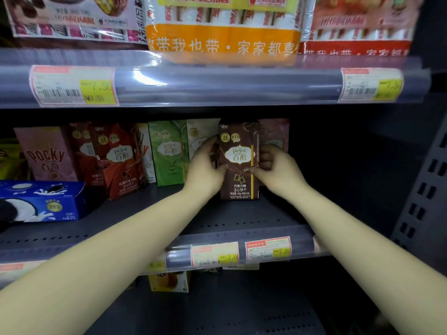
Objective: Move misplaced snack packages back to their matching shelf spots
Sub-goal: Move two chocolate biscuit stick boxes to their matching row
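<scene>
Between the two hands, on the middle shelf [242,213], stands a dark brown Pejoy chocolate box [239,163], upright, its base on the shelf floor a little back from the front edge. Left fingers [212,143] curl round the box's left edge, the thumb pressed on its front face; right fingers [266,155] curl round its right edge, the thumb tip touching the front near the yellow stick print. Both the left hand [205,165] and the right hand [275,170] thus grip the box from either side, forearms reaching in over the shelf's front rail.

Just behind the box stand a pale Pejoy box [200,134] and a pinkish box [275,134]. Leftward along the row come a green Pejoy box [168,153], a red Pejoy box [116,160], tilted, and a pink Pocky box [47,155]. A blue Oreo box [48,201] lies flat near the shelf's left front. Price tags [242,253] sit on the front rail. On the upper shelf, an orange wafer pack [225,32] overhangs the edge.
</scene>
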